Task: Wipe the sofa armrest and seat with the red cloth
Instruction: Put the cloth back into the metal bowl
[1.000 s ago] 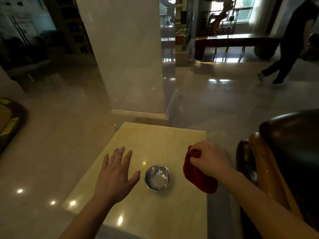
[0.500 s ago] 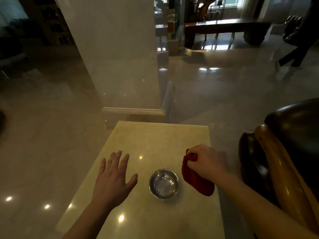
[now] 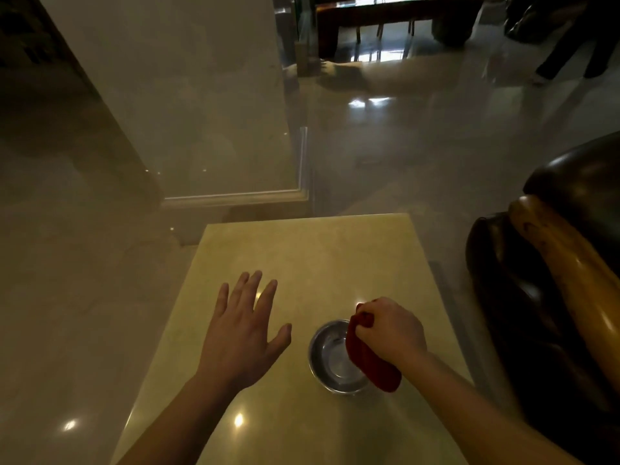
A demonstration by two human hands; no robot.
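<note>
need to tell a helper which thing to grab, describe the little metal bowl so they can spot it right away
Find the pale yellow stone tabletop beside the dark leather sofa with its wooden armrest. Near its right front sits a small round shiny steel bowl, the only metal thing there, partly covered by the red cloth bunched in the right hand.

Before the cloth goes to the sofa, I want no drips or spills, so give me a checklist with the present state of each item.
1. Cloth held firmly in the right hand: ok, the grip is closed on its top.
2. Cloth over the bowl: ok, its lower end hangs over the bowl's right rim.
3. Cloth wet or wrung out: cannot tell.
4. Bowl upright on the table: ok.
5. Left hand steadying the bowl: not ok, it is open and spread, beside the bowl without touching it.
6. Armrest clear to wipe: ok, nothing shows on the visible part.
</note>
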